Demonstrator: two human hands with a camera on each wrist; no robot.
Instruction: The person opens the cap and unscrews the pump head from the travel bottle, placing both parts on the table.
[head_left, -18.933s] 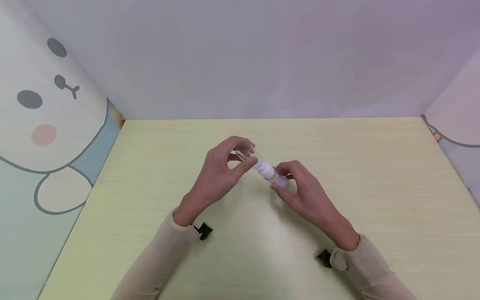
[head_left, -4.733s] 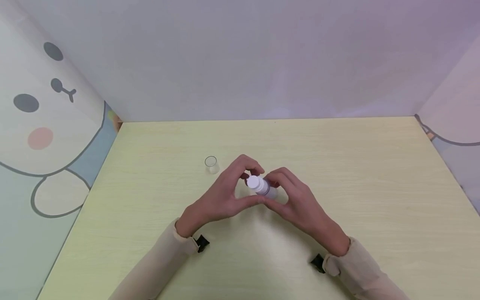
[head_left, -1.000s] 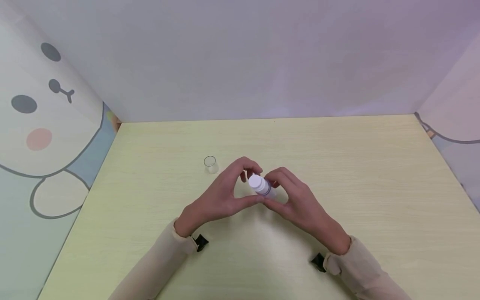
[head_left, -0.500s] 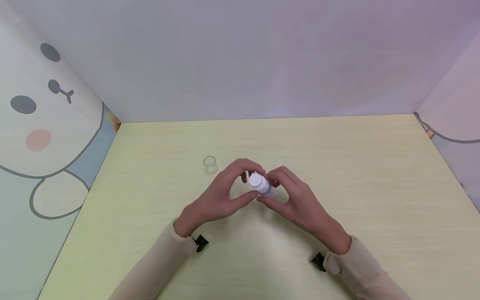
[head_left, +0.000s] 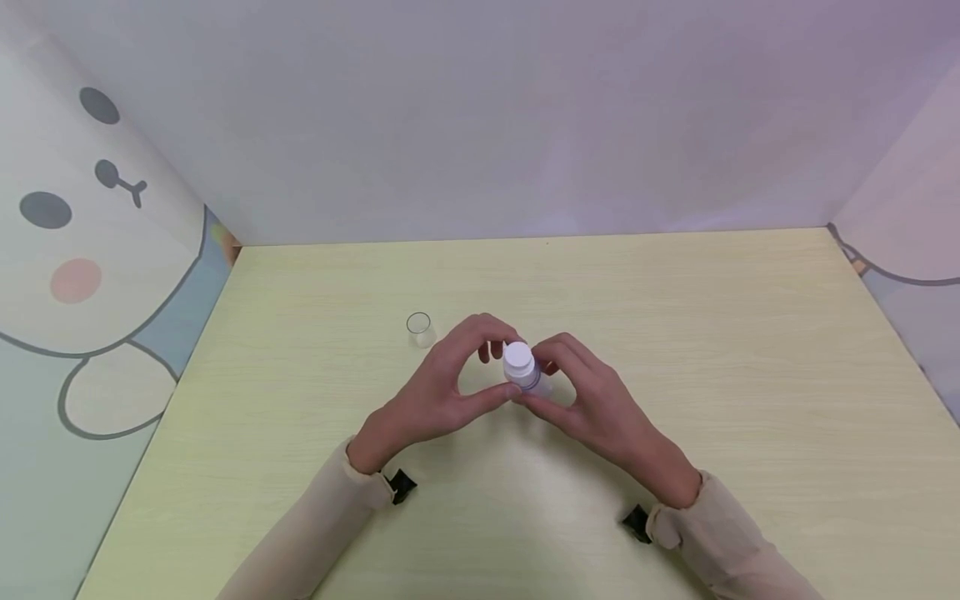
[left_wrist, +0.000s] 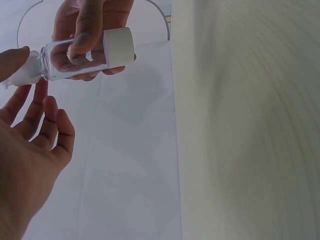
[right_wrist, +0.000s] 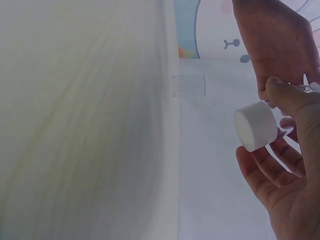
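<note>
Between the two hands, a small clear pump bottle (left_wrist: 75,62) with a white base (right_wrist: 256,126) is held above the table. My right hand (head_left: 600,400) grips its clear body, thumb on one side and fingers on the other. The left hand (head_left: 450,396) pinches the white pump top (head_left: 517,358) between thumb and index finger, its other fingers loosely bent. In the left wrist view the pump top (left_wrist: 27,72) sits at the bottle's neck. A clear, open-rimmed cap (head_left: 422,332) stands on the table just beyond the left hand.
The pale wood table (head_left: 712,333) spreads around both hands. Behind it rises a plain whitish wall (head_left: 480,125), and a cartoon-printed panel (head_left: 82,333) stands at the left. Black wrist cameras (head_left: 402,486) are strapped at the beige cuffs.
Clear cap, on the bottle in the oldest frame, later stands on the table. Over the last second the left thumb and fingers shift around the pump top, which moves slightly right; the right hand stays nearly still.
</note>
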